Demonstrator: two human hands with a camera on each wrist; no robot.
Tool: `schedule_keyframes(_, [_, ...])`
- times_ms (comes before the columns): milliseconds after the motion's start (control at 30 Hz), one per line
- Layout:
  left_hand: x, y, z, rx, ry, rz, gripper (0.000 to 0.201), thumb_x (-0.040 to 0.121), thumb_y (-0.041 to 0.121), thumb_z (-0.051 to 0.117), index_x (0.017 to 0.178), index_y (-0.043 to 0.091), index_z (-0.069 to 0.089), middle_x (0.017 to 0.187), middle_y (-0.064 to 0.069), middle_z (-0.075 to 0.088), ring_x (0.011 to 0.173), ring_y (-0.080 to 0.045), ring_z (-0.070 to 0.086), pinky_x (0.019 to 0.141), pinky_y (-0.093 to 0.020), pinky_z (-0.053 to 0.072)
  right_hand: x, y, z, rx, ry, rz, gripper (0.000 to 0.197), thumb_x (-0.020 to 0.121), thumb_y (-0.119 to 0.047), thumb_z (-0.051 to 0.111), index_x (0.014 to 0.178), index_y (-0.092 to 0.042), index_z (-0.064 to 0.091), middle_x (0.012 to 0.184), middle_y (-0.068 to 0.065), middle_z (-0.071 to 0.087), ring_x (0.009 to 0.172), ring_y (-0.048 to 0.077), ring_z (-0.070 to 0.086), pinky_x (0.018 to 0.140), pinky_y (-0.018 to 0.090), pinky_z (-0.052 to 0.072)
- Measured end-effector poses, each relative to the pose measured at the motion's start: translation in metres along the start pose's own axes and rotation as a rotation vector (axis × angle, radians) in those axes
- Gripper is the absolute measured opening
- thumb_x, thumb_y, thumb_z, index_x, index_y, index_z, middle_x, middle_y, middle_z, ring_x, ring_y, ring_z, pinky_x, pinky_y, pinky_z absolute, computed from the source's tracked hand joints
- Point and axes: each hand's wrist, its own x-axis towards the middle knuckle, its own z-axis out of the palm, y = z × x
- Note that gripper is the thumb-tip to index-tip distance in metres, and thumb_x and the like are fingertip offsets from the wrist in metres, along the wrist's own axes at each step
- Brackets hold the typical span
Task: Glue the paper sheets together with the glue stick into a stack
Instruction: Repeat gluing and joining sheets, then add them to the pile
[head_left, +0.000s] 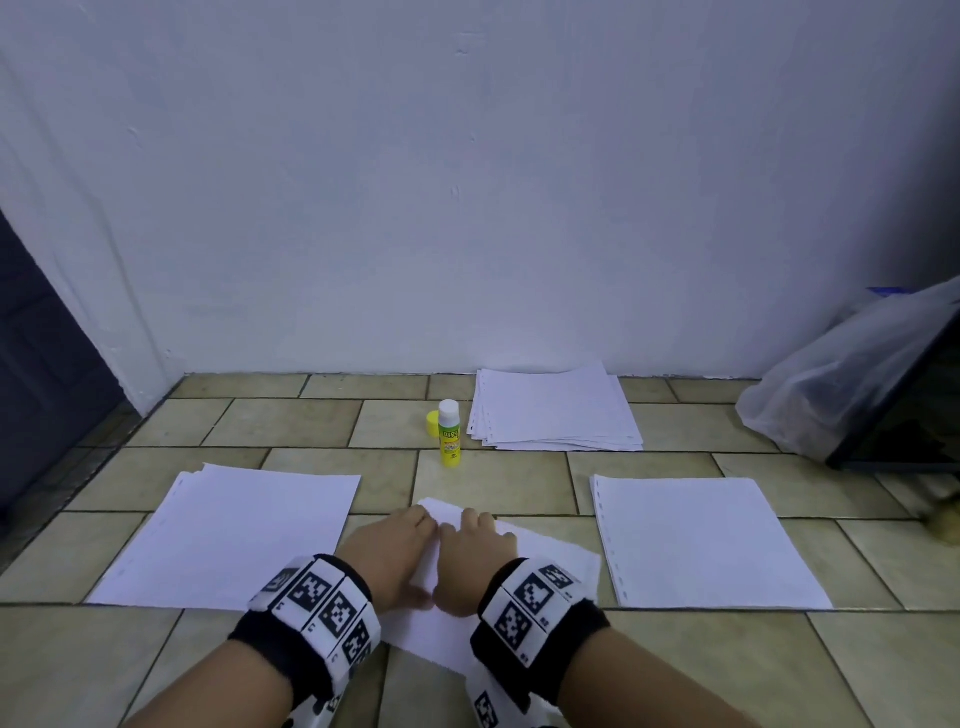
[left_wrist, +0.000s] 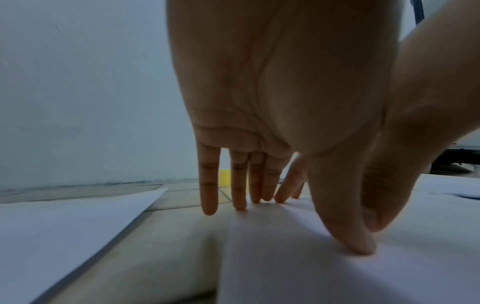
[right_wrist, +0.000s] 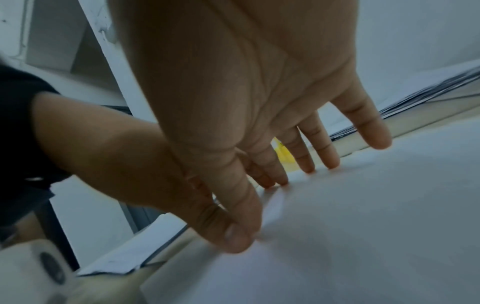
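Your head cam sits high, looking forward and down at the tiled floor (head_left: 493, 415) and up the white wall (head_left: 467, 182); both wrists show at its bottom edge, wide and not close. Your left wrist cam rides low, just above the floor, looking along the left hand (left_wrist: 280, 92) toward the wall, very close, fingers filling centre. Your right wrist cam is equally low and close, tilted, looking along the right hand (right_wrist: 233, 92) and leftward across your other arm. All three share the centre sheet (head_left: 550, 558) under both hands. Each wrist view catches a sliver of the yellow glue stick (head_left: 449, 434) between fingers, blurred.
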Motion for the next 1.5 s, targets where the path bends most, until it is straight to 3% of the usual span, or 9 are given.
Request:
schedule_keyframes(200, [-0.003, -0.002, 0.004, 0.058, -0.039, -0.135, 0.088, 0.088, 0.051, 0.058, 0.152, 0.011, 0.013, 0.161, 0.0, 0.008, 0.147, -0.018, 0.011, 0.114, -0.033, 0.026, 0.012, -0.008, 0.004, 0.077, -0.125, -0.091, 0.082, 0.095, -0.045, 0.048, 0.153, -0.015, -0.001, 0.161, 0.002, -0.007, 0.148, 0.018, -0.004, 0.116, 0.057, 0.003])
schedule_keyframes(333, [-0.004, -0.001, 0.001, 0.048, -0.063, -0.171, 0.093, 0.089, 0.056, 0.055, 0.153, 0.009, 0.006, 0.162, -0.001, 0.005, 0.148, -0.019, 0.008, 0.114, -0.035, 0.025, 0.007, 0.018, -0.005, 0.136, -0.137, -0.061, 0.068, 0.098, -0.023, 0.038, 0.153, -0.015, 0.0, 0.161, -0.004, -0.008, 0.148, 0.011, -0.001, 0.115, 0.057, -0.006])
schedule_keyframes(567, [-0.004, -0.004, -0.001, 0.035, -0.097, -0.171, 0.098, 0.087, 0.059, 0.056, 0.154, 0.009, 0.005, 0.162, 0.0, 0.003, 0.148, -0.019, 0.006, 0.115, -0.038, 0.026, -0.012, 0.083, -0.005, 0.284, -0.089, 0.129, 0.062, 0.097, -0.029, 0.034, 0.153, -0.02, 0.009, 0.159, -0.004, 0.018, 0.143, 0.021, 0.025, 0.115, 0.056, 0.001])
schedule_keyframes(700, [-0.005, -0.005, -0.009, 0.013, -0.099, -0.172, 0.093, 0.078, 0.066, 0.061, 0.147, 0.012, 0.03, 0.15, -0.002, 0.029, 0.137, -0.018, 0.029, 0.107, -0.035, 0.036, -0.016, 0.086, -0.011, 0.179, -0.043, 0.101, 0.071, 0.088, -0.046, 0.058, 0.142, -0.012, 0.028, 0.134, 0.002, 0.051, 0.129, 0.021, 0.044, 0.115, 0.056, 0.0])
schedule_keyframes(800, [-0.005, 0.003, -0.017, 0.043, -0.035, -0.161, 0.071, 0.081, 0.06, 0.062, 0.132, 0.013, 0.046, 0.133, -0.003, 0.042, 0.125, -0.019, 0.039, 0.096, -0.034, 0.042, -0.016, 0.075, -0.015, -0.037, -0.07, 0.034, 0.075, 0.08, -0.044, 0.071, 0.136, -0.008, 0.036, 0.141, 0.007, 0.04, 0.132, 0.023, 0.038, 0.114, 0.06, 0.0])
schedule_keyframes(967, [0.0, 0.017, -0.003, -0.001, -0.025, 0.115, 0.072, 0.089, 0.031, 0.061, 0.15, 0.021, 0.024, 0.158, 0.003, 0.015, 0.142, -0.017, 0.02, 0.112, -0.033, 0.028, -0.008, 0.053, -0.015, -0.211, -0.015, 0.054, 0.058, 0.087, -0.023, 0.064, 0.139, -0.016, 0.038, 0.144, 0.016, 0.027, 0.137, 0.035, 0.016, 0.108, 0.061, 0.017])
schedule_keyframes(1133, [-0.002, 0.023, -0.008, 0.07, -0.025, -0.037, 0.051, 0.089, 0.042, 0.061, 0.127, 0.012, 0.047, 0.128, -0.006, 0.047, 0.115, -0.023, 0.05, 0.09, -0.034, 0.042, 0.001, 0.035, -0.007, -0.072, -0.021, 0.031, 0.064, 0.09, -0.016, 0.051, 0.147, -0.014, 0.023, 0.149, 0.017, 0.025, 0.137, 0.033, 0.022, 0.109, 0.052, 0.026])
schedule_keyframes(1333, [0.007, 0.013, 0.002, 0.014, -0.083, -0.012, 0.091, 0.09, 0.038, 0.061, 0.153, 0.008, 0.003, 0.162, -0.003, -0.002, 0.148, -0.018, 0.005, 0.119, -0.035, 0.019, 0.007, 0.028, -0.001, 0.063, -0.09, -0.078, 0.074, 0.094, -0.015, 0.046, 0.153, -0.014, 0.001, 0.161, 0.001, -0.006, 0.148, 0.022, -0.005, 0.118, 0.052, 0.004])
schedule_keyframes(1500, [0.004, 0.01, -0.005, 0.034, -0.116, -0.009, 0.091, 0.092, 0.044, 0.057, 0.153, 0.009, -0.001, 0.162, -0.001, -0.006, 0.148, -0.015, 0.006, 0.119, -0.033, 0.018, -0.001, 0.054, -0.008, 0.121, -0.079, -0.05, 0.069, 0.094, -0.017, 0.039, 0.153, -0.02, 0.005, 0.161, -0.005, -0.002, 0.147, 0.014, 0.007, 0.117, 0.052, 0.002])
